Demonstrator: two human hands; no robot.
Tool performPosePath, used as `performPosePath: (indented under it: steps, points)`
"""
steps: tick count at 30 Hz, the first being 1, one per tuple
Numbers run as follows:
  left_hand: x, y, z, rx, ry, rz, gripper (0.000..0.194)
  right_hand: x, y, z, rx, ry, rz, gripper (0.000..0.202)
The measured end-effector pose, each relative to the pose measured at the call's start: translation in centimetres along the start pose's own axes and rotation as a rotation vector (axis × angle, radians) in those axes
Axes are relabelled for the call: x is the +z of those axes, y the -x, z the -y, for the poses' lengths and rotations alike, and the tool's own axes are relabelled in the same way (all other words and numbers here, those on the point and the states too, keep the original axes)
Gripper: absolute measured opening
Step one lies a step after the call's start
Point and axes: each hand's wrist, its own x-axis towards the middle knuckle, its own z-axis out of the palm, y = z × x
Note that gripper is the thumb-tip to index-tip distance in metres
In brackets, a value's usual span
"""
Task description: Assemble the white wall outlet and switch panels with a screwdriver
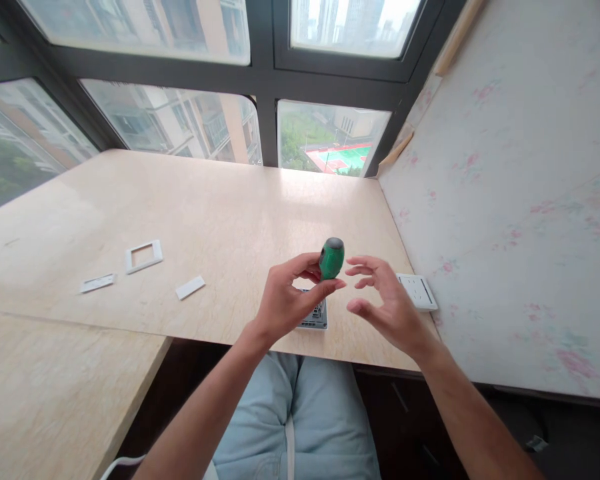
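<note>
A screwdriver (333, 259) with a green handle and dark grey end cap is held upright in my left hand (296, 291), its thumb and fingers closed round the handle. To its right, my right hand (377, 297) is open, fingers curved and apart, with a small gap to the handle. Below the left hand lies a grey switch or socket module (320, 319) near the front edge of the counter, partly covered by that hand. The screwdriver's shaft and tip are hidden from view.
On the left of the marble-look counter (240, 220) lie a white square frame (144, 257), a narrow white piece (97, 283) and a white flat plate (191, 288). A white wall socket (417, 292) is at the right, against the flowered wall (510, 200). Windows stand behind.
</note>
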Motion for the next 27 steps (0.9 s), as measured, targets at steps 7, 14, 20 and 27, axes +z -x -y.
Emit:
performPosePath:
  steps: [7,14,20,27]
  points:
    - [0.8,0.0,1.5,-0.004,-0.016,-0.033,0.027,5.1,3.8,-7.3,0.001,0.033,0.179,0.092]
    - [0.9,0.4,2.4,-0.017,-0.045,-0.048,0.027,5.9,3.9,-8.3,-0.064,0.010,0.086,0.051]
    - [0.9,0.6,2.9,-0.033,-0.055,-0.087,0.026,6.3,4.4,-9.0,-0.064,-0.041,0.058,0.039]
    - [1.1,0.8,3.3,-0.032,-0.037,-0.049,0.025,6.6,4.5,-9.6,-0.060,-0.058,0.103,0.069]
